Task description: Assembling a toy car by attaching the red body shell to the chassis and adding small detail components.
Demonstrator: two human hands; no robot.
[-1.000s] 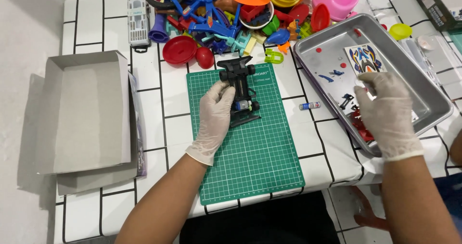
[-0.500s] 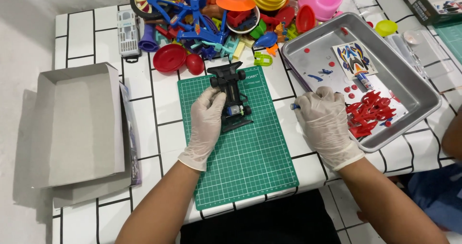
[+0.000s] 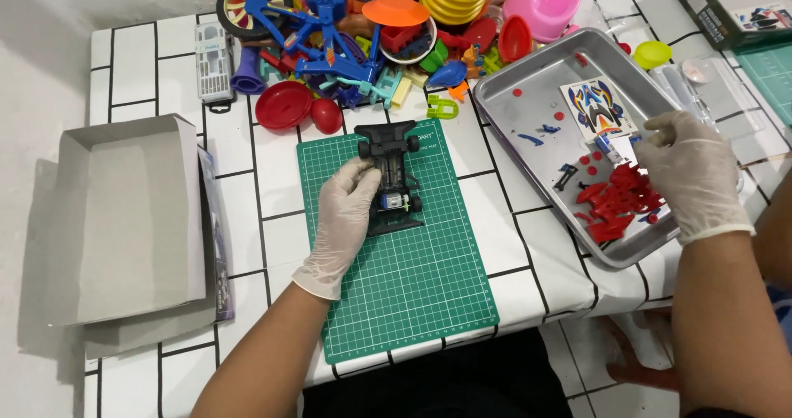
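A black toy car chassis [image 3: 394,183] with small wheels lies on a green cutting mat [image 3: 412,286]. My left hand [image 3: 345,220], in a white glove, grips the chassis along its left side and presses it onto the mat. My right hand [image 3: 689,174], also gloved, hovers over the right part of a metal tray [image 3: 511,96]. Its curled fingers are just above a pile of red plastic parts [image 3: 615,203] and next to a small white and blue piece [image 3: 615,147]. Whether these fingers pinch anything is hidden.
A sticker sheet [image 3: 596,104] and small blue and black bits lie in the tray. Colourful plastic toys, including a blue bicycle [image 3: 309,30], crowd the table's far edge. An open grey cardboard box [image 3: 124,220] stands at the left. A dark box [image 3: 726,14] sits far right.
My right hand moved from the tray's near left edge to the right, over the red parts. My left hand stayed on the chassis. The camera view shifted slightly.
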